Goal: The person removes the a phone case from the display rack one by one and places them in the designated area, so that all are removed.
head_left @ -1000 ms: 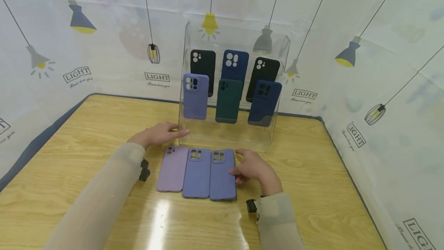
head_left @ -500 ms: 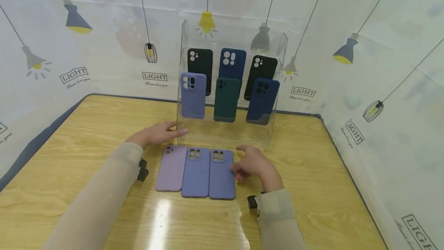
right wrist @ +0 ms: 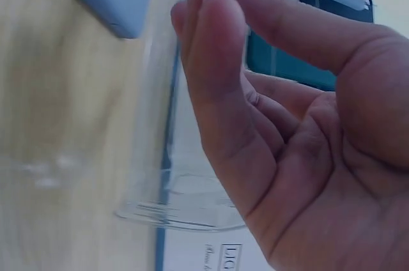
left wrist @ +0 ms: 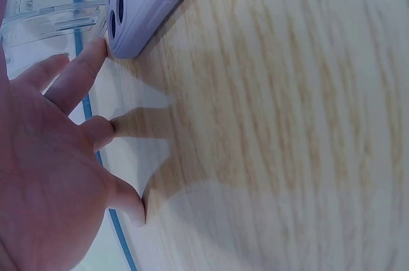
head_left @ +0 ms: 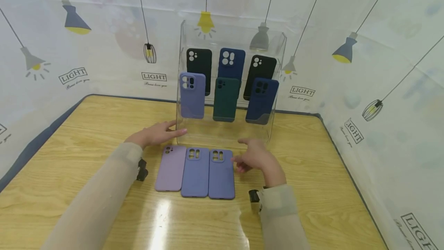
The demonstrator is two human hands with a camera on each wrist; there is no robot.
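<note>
Three phone cases lie face down side by side on the table: a pale lilac case (head_left: 170, 169), a blue-violet case (head_left: 195, 176) in the middle and another blue-violet case (head_left: 221, 178) on the right. My left hand (head_left: 156, 132) rests at the lower left edge of the clear display stand (head_left: 222, 136), fingers outstretched. In the left wrist view the same hand (left wrist: 51, 149) holds nothing, a finger close to the corner of the lilac case (left wrist: 144, 2). Beside the right case is my right hand (head_left: 256, 155), its fingers loosely bent. The right wrist view shows nothing in that hand (right wrist: 300, 124).
Behind the row, the stand carries two tiers of cases. In front are a violet case (head_left: 192, 97), a green case (head_left: 225, 101) and a navy case (head_left: 261, 103); black and blue ones show behind. A patterned wall sheet (head_left: 114, 30) borders the table.
My right hand has moved off the right case's side edge, forward towards the stand. My left hand stays at the stand's edge. The three lying cases keep their row.
</note>
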